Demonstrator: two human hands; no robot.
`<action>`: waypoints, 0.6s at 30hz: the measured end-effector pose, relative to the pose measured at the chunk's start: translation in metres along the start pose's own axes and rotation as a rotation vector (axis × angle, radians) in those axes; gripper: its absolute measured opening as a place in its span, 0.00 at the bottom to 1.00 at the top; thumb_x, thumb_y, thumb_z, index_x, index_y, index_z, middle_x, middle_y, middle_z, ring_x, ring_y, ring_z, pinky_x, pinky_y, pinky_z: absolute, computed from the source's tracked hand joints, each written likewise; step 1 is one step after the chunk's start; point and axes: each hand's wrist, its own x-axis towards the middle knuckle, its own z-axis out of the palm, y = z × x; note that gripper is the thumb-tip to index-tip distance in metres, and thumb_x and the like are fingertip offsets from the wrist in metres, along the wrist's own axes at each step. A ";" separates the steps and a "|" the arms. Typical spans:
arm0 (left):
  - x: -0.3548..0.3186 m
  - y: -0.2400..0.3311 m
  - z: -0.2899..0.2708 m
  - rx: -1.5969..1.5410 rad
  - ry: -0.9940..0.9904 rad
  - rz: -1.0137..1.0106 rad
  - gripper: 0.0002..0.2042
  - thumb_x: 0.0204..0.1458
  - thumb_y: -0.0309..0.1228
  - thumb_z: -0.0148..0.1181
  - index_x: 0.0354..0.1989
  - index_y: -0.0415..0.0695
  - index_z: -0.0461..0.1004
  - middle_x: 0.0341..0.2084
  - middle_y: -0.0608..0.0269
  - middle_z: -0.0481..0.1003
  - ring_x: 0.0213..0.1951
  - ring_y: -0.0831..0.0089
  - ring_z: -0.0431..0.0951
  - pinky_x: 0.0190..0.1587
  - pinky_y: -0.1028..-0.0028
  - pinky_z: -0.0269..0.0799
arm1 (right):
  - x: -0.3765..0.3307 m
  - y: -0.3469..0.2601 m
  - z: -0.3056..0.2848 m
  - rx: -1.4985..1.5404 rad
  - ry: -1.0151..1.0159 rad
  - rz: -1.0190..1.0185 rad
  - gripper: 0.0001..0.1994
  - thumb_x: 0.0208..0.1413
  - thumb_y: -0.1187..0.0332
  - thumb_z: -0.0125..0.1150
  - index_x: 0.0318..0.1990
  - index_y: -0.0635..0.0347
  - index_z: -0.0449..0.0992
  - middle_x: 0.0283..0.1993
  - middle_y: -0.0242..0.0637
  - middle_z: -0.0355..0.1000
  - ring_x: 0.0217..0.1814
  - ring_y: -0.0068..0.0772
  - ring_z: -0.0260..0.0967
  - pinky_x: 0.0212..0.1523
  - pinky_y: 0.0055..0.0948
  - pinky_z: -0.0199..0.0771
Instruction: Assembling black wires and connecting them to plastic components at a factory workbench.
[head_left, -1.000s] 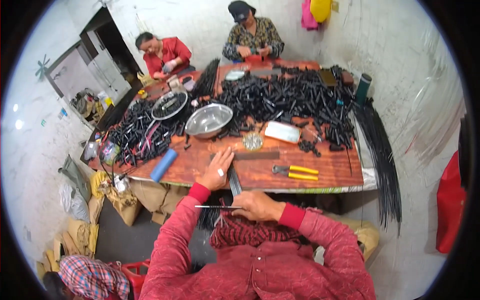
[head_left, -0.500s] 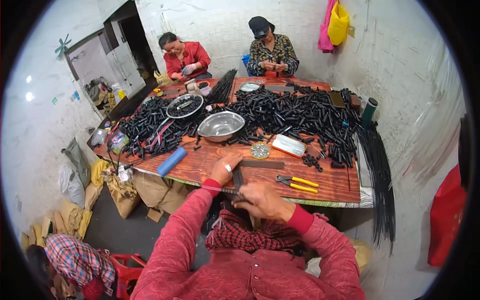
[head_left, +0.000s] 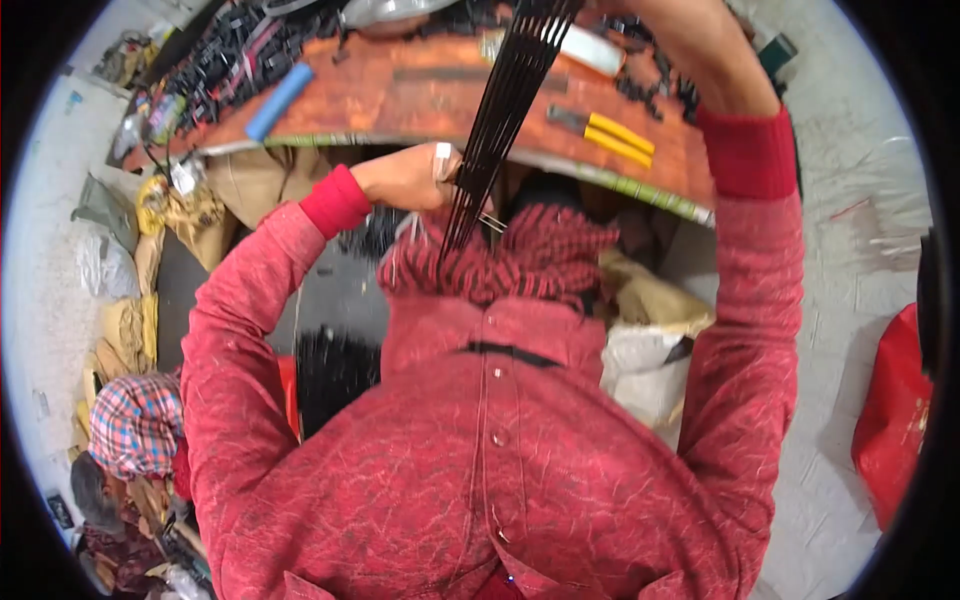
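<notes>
Both hands [head_left: 415,178] stretch black strands [head_left: 500,120] just below the table edge [head_left: 600,178].

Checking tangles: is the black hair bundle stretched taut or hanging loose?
Taut: the black strands run straight from the left hand up to the raised right arm.

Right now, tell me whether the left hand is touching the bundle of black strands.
Touching. The head view shows the left hand closed against the bundle of black strands, its fingers meeting the strands where they run down past the table edge.
</notes>
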 end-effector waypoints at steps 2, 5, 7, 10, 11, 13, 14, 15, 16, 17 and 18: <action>-0.007 -0.024 0.031 -0.118 -0.082 -0.071 0.12 0.60 0.25 0.62 0.51 0.43 0.82 0.42 0.61 0.84 0.45 0.72 0.82 0.50 0.69 0.77 | 0.007 0.014 0.014 -0.041 -0.032 0.085 0.14 0.64 0.57 0.63 0.41 0.59 0.85 0.34 0.27 0.79 0.31 0.16 0.70 0.32 0.22 0.71; -0.004 -0.023 0.046 -0.247 -0.164 -0.078 0.13 0.58 0.24 0.64 0.51 0.40 0.82 0.43 0.61 0.85 0.46 0.72 0.82 0.50 0.70 0.78 | 0.009 0.040 0.028 -0.051 0.000 0.139 0.15 0.65 0.56 0.62 0.42 0.58 0.85 0.37 0.27 0.81 0.35 0.18 0.75 0.36 0.23 0.75; 0.000 -0.030 0.055 -0.373 -0.187 -0.075 0.13 0.57 0.23 0.64 0.51 0.38 0.81 0.44 0.60 0.85 0.46 0.72 0.82 0.50 0.69 0.78 | 0.008 0.057 0.029 -0.022 0.024 0.266 0.15 0.65 0.55 0.61 0.41 0.58 0.85 0.38 0.27 0.81 0.35 0.18 0.75 0.37 0.24 0.75; 0.015 -0.087 0.064 -0.286 -0.399 -0.069 0.17 0.51 0.18 0.64 0.52 0.36 0.81 0.38 0.61 0.84 0.39 0.78 0.79 0.42 0.72 0.75 | 0.009 0.070 0.032 -0.016 0.052 0.335 0.14 0.65 0.57 0.61 0.41 0.58 0.85 0.35 0.26 0.81 0.32 0.16 0.72 0.33 0.22 0.70; 0.015 -0.065 0.053 -0.292 -0.399 -0.066 0.17 0.51 0.18 0.64 0.52 0.36 0.81 0.38 0.61 0.84 0.39 0.78 0.79 0.42 0.72 0.75 | 0.008 0.073 0.032 -0.012 0.075 0.378 0.14 0.65 0.57 0.61 0.41 0.58 0.85 0.34 0.26 0.81 0.30 0.15 0.71 0.31 0.20 0.68; 0.009 -0.024 0.025 -0.194 -0.537 -0.183 0.12 0.52 0.24 0.65 0.45 0.34 0.81 0.27 0.71 0.80 0.28 0.80 0.71 0.34 0.74 0.68 | 0.006 0.073 0.033 0.010 0.089 0.412 0.14 0.64 0.58 0.61 0.39 0.59 0.85 0.32 0.26 0.80 0.27 0.14 0.68 0.27 0.18 0.63; 0.003 -0.030 0.035 -0.579 -0.493 -0.069 0.17 0.53 0.23 0.64 0.51 0.32 0.79 0.32 0.69 0.81 0.31 0.79 0.73 0.38 0.75 0.69 | 0.005 0.072 0.034 0.001 0.077 0.407 0.14 0.64 0.58 0.61 0.38 0.59 0.85 0.32 0.26 0.80 0.26 0.14 0.67 0.27 0.18 0.62; 0.002 -0.030 0.034 -0.581 -0.492 -0.069 0.17 0.53 0.23 0.64 0.51 0.32 0.79 0.32 0.69 0.81 0.31 0.79 0.73 0.38 0.75 0.69 | 0.005 0.072 0.035 -0.008 0.066 0.404 0.14 0.64 0.58 0.61 0.38 0.60 0.85 0.31 0.26 0.79 0.26 0.14 0.66 0.26 0.18 0.61; 0.004 -0.030 0.030 -0.544 -0.566 -0.074 0.19 0.53 0.23 0.64 0.55 0.32 0.78 0.37 0.67 0.82 0.35 0.79 0.75 0.42 0.75 0.70 | 0.006 0.073 0.034 -0.013 0.069 0.402 0.14 0.64 0.58 0.61 0.38 0.60 0.85 0.31 0.26 0.79 0.26 0.14 0.66 0.26 0.18 0.61; 0.007 -0.032 0.027 -0.506 -0.641 -0.079 0.21 0.54 0.22 0.63 0.58 0.32 0.76 0.41 0.65 0.83 0.39 0.79 0.76 0.46 0.76 0.71 | 0.007 0.076 0.033 0.008 0.045 0.391 0.14 0.64 0.59 0.61 0.37 0.60 0.85 0.31 0.26 0.79 0.25 0.15 0.66 0.26 0.19 0.61; 0.013 -0.035 0.024 -0.376 -0.709 -0.132 0.22 0.56 0.24 0.65 0.60 0.33 0.76 0.43 0.66 0.83 0.40 0.80 0.77 0.46 0.77 0.72 | 0.007 0.079 0.032 0.028 0.022 0.381 0.14 0.64 0.59 0.62 0.37 0.61 0.84 0.30 0.26 0.79 0.25 0.15 0.66 0.26 0.19 0.61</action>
